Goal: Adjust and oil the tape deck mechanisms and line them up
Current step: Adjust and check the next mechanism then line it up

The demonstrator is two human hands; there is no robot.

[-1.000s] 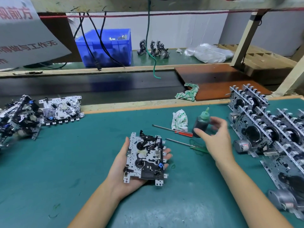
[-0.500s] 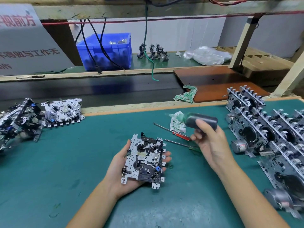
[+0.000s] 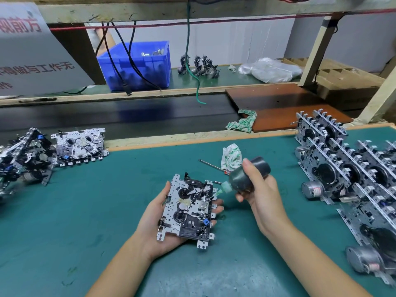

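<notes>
Gripping a dark oil bottle (image 3: pixel 249 175), the right hand (image 3: pixel 260 194) has its fingers (image 3: pixel 249 168) and thumb curled round the barrel, tipping it so the green nozzle (image 3: pixel 222 189) points down and left onto the upper right part of a tape deck mechanism (image 3: pixel 188 209). That mechanism lies flat, face up, on the palm of the left hand (image 3: pixel 158 224), whose fingers (image 3: pixel 218 207) curl up past its right side while the thumb rests along its left side; it is held just above the green mat of the bench (image 3: pixel 85 211), near the middle of the front half.

Behind the bottle lie a red-handled screwdriver (image 3: pixel 214 166) and a crumpled white-and-green rag (image 3: pixel 231 156). Along the right edge of the bench, rows of mechanisms (image 3: pixel 347 168) stand on edge, close together, with round motors at their near ends. At the back left corner one mechanism (image 3: pixel 79 146) lies flat beside a loose heap of others (image 3: pixel 23 159) at the left edge. Beyond the bench's back edge runs a dark belt, with a blue bin (image 3: pixel 139 65) on the far shelf.
</notes>
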